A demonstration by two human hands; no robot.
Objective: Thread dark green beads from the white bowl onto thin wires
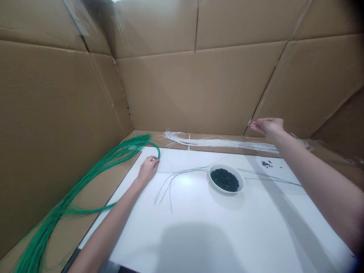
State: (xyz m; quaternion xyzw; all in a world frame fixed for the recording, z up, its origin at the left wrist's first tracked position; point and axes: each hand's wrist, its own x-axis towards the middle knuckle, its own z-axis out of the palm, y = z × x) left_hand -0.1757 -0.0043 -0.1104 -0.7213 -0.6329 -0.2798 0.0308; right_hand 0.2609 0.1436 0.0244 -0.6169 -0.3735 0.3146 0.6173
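My left hand (149,167) is at the left of the white board, its fingers pinched on a curved end of the long green strands (93,170). The rest of that bundle runs down along the left wall, and part of it passes behind my forearm. My right hand (267,125) is raised at the right above the white strands, fingers pressed together. Whatever it may hold is too fine to make out. Between the hands stands a white bowl (242,185) full of small dark green beads (224,180). Several loose thin green strands (184,171) lie on the board, running behind the bowl.
A bundle of white strands (218,143) lies along the back edge. Several small dark beads (265,163) are scattered on the board (193,212) at the right. Cardboard walls (187,91) close off the back and both sides.
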